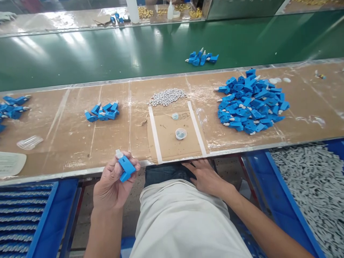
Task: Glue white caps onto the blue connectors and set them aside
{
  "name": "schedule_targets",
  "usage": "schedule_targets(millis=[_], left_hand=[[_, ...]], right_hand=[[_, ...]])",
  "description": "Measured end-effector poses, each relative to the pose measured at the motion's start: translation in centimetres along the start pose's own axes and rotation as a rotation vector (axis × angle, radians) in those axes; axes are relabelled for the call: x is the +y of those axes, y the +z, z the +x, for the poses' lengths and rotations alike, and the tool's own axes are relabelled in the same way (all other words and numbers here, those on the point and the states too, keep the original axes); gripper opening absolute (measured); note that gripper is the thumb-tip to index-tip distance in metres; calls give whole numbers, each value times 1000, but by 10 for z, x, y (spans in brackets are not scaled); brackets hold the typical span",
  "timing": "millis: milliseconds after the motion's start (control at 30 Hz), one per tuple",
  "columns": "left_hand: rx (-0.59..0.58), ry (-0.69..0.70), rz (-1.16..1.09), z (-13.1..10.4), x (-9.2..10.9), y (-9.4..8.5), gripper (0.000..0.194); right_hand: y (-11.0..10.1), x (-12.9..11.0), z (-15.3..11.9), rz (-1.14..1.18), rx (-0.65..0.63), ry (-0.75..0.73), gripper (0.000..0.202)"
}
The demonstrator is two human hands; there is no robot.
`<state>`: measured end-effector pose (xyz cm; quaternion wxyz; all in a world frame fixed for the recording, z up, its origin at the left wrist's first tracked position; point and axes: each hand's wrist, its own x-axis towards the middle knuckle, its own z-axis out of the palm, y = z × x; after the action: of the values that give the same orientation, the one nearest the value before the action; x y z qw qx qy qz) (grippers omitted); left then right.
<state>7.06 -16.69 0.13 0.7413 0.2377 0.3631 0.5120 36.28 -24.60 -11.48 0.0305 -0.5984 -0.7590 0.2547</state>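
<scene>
In my left hand (114, 179) is a blue plastic part (127, 167) with a white nozzle-like tip pointing up; my fingers and thumb are closed around it, just in front of the table edge. My right hand (204, 175) lies on my dark trousers by the table edge, fingers apart, with nothing seen in it. Between the hands, on the table, a cardboard sheet (174, 150) carries a small clear cup (181, 134) and a pale blue-tipped stick (175, 116). Just behind the sheet lies a heap of small grey pieces (168, 96).
A large pile of blue parts (249, 102) covers the table's right side; a smaller group (103, 111) lies left. More sit on the green belt (150, 53). Blue trays flank me, one with grey pieces (309, 186), the other with rows of parts (24, 218).
</scene>
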Motion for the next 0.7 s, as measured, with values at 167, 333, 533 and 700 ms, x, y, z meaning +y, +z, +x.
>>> schedule_targets(millis=[167, 333, 533, 700], left_hand=[[15, -26, 12, 4, -4, 1, 38], [-44, -72, 39, 6, -8, -3, 32], [-24, -94, 32, 5, -14, -2, 31], [15, -107, 8, 2, -16, -1, 32]], right_hand=[[0, -3, 0, 0, -40, 48, 85], [0, -4, -2, -7, -46, 17, 52], [1, -10, 5, -41, -57, 9, 42], [5, -10, 15, -37, -87, 23, 33]])
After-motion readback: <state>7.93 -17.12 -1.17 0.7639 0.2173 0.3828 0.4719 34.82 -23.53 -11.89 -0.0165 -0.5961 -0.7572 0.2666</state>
